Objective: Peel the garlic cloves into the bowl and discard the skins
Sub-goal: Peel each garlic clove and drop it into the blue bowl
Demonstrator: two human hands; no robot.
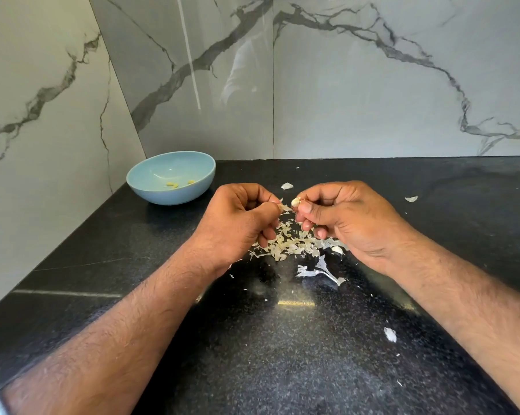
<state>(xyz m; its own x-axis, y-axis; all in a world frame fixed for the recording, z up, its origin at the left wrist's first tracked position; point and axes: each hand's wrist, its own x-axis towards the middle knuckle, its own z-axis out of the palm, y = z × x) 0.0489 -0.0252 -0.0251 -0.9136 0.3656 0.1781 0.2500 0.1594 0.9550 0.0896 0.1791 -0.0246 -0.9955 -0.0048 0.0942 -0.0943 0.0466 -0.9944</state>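
My right hand (347,218) pinches a small garlic clove (296,201) between thumb and fingers, above the black counter. My left hand (237,218) pinches a strip of papery skin (285,208) that reaches toward the clove. Under both hands lies a pile of peeled skins (291,245). A light blue bowl (151,190) stands at the back left, with a few yellowish peeled cloves (172,184) on its bottom.
The black stone counter (282,339) ends at marble walls behind and on the left. Loose skin scraps lie scattered: a stem piece (318,271), flakes at the back (287,186), right (411,199) and front right (390,334).
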